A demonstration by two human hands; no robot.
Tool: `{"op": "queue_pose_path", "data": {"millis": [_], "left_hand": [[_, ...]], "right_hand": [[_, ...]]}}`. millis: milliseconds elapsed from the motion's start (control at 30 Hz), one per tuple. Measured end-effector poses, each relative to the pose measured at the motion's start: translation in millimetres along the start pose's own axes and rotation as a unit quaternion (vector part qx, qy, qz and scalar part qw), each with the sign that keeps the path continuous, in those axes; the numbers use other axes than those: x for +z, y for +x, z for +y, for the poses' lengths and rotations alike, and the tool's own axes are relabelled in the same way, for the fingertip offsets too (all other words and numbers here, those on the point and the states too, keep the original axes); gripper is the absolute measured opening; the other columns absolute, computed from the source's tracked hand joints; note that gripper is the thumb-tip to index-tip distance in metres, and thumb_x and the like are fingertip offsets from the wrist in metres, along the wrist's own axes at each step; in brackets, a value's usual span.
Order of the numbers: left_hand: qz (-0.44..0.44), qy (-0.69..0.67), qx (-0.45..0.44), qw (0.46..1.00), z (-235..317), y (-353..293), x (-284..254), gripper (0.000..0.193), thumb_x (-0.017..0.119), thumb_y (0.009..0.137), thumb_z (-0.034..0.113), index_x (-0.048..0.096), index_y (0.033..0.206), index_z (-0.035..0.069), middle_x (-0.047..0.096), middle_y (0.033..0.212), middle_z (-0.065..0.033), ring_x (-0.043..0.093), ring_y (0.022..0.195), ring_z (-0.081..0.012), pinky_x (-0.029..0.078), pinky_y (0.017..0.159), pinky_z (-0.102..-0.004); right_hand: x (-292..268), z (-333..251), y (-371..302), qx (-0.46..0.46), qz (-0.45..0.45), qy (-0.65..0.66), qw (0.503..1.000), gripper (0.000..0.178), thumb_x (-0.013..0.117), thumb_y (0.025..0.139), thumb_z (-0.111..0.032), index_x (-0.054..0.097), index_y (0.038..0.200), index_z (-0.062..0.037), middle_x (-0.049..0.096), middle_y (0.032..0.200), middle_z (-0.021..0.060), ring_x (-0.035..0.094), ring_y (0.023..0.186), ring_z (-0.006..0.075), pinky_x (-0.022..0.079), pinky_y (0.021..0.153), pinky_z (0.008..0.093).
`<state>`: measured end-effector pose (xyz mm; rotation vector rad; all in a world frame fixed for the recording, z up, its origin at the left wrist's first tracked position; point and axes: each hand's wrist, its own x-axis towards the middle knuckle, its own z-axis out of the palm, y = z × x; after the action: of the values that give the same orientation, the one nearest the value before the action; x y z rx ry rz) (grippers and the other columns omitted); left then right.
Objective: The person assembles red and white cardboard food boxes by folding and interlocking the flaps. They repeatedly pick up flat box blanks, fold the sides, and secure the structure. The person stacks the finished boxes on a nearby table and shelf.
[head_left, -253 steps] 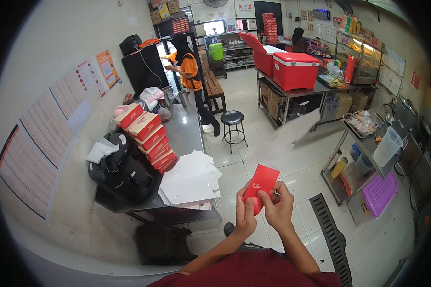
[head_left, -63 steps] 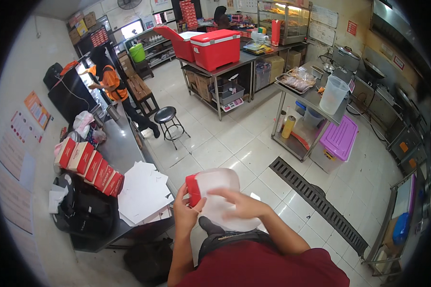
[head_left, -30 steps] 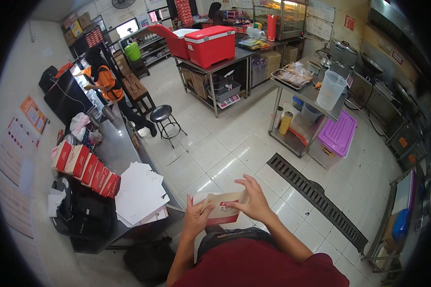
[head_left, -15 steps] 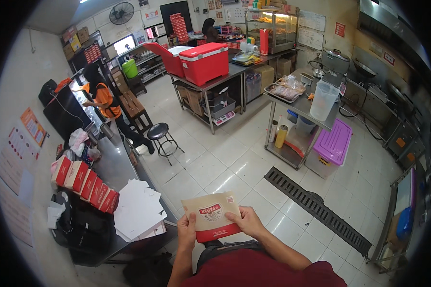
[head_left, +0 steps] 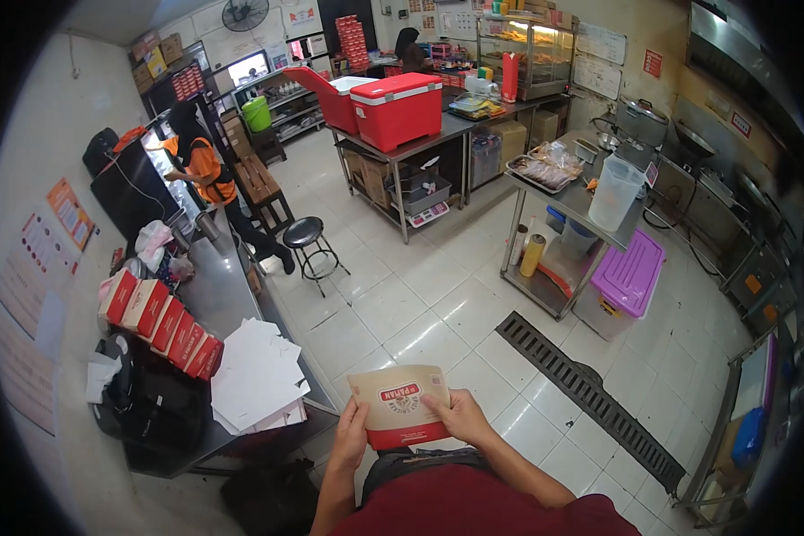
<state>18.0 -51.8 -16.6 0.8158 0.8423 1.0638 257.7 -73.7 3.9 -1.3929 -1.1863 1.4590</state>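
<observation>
The person holds a flat tan and red paper pouch (head_left: 399, 406) in front of the body with both hands. The left hand (head_left: 351, 435) grips its lower left edge; the right hand (head_left: 461, 415) lies across its right side. At the person's left, a steel counter (head_left: 214, 304) carries a stack of white sheets (head_left: 257, 375) and a row of red boxes (head_left: 163, 323). A floor drain grate (head_left: 598, 402) runs to the right. A red cooler (head_left: 399, 109) stands on a far table.

Commercial fast-food kitchen: white tiled floor with long metal drain grate (head_left: 598, 397), stainless steel prep tables (head_left: 570, 201), glass heated display cabinet (head_left: 525, 54), big red plastic cooler boxes (head_left: 398, 107).
</observation>
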Motion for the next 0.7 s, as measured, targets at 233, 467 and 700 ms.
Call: {"op": "queue_pose_path", "data": {"millis": [233,467,700], "left_hand": [[0.024,0.142,-0.054,0.988,13,-8,-12,0.046,0.049,0.108,0.022,0.047,0.148,-0.001,0.059,0.14,-0.0114,0.053,0.13,-0.0163,0.038,0.111,-0.0327],[0.087,0.319,-0.02,0.943,15,-14,-27,0.052,0.073,0.095,0.035,0.064,0.131,-0.001,0.075,0.11,-0.0132,0.07,0.096,-0.0176,0.054,0.086,-0.0323],[0.114,0.512,-0.145,0.839,24,-20,-32,0.057,0.075,0.088,0.048,0.072,0.117,-0.002,0.075,0.093,-0.0187,0.073,0.077,-0.0197,0.057,0.069,-0.0328]], "right_hand": [[2,0,1,-0.088,0.0,0.047,0.995,0.04,0.064,0.102,-0.03,0.064,0.124,0.0038,0.075,0.103,0.0118,0.071,0.092,0.0152,0.056,0.08,0.0311],[2,-2,2,-0.031,0.114,-0.185,0.976,0.068,0.074,0.09,-0.049,0.054,0.137,-0.0029,0.072,0.11,0.0228,0.072,0.101,0.0315,0.056,0.088,0.0403],[-5,4,9,0.083,0.043,-0.4,0.912,0.088,0.063,0.084,-0.075,0.063,0.128,0.0005,0.074,0.101,0.0242,0.072,0.096,0.0386,0.055,0.088,0.0459]]}}
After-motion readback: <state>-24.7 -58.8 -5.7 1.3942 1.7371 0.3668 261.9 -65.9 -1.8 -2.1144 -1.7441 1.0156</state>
